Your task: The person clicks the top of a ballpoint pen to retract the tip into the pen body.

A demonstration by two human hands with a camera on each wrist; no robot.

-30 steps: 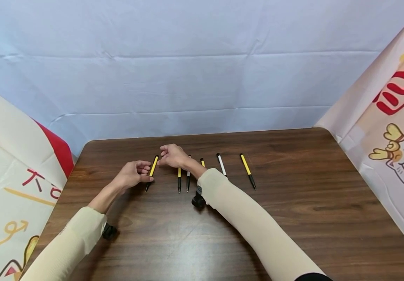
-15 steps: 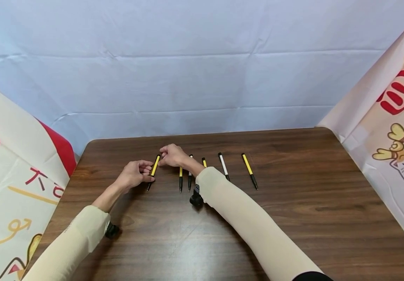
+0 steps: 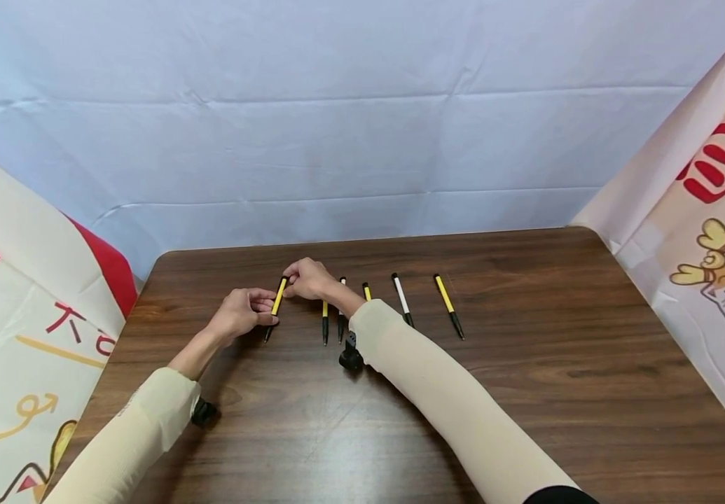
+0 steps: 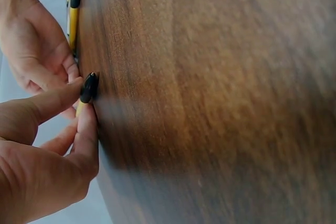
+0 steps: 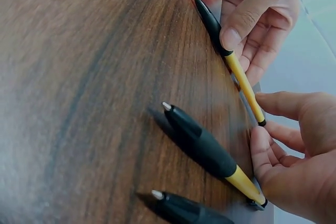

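A yellow pen with a black grip [image 3: 279, 297] lies slanted at the left end of a spread of pens. My left hand [image 3: 240, 313] pinches it low down, its thumb on the black grip in the right wrist view. At the pen's black top end, the thumb and index finger of my right hand [image 3: 309, 278] pinch from the other side. The left wrist view shows the pen's black tip [image 4: 90, 86] between the left fingers. Right of it lie another yellow pen [image 3: 325, 329] and a white pen [image 3: 340, 327], partly behind the right wrist.
Farther right on the brown wooden table [image 3: 564, 364] are a yellow pen [image 3: 366, 288] partly covered by the right arm, a white pen [image 3: 401, 297] and a yellow pen [image 3: 445, 297]. A pale cloth [image 3: 362, 140] hangs behind the table's back edge.
My right hand has shifted slightly left, and its fingertips have come together on the pen's top end. The left hand keeps its pinch. The other pens lie as before.
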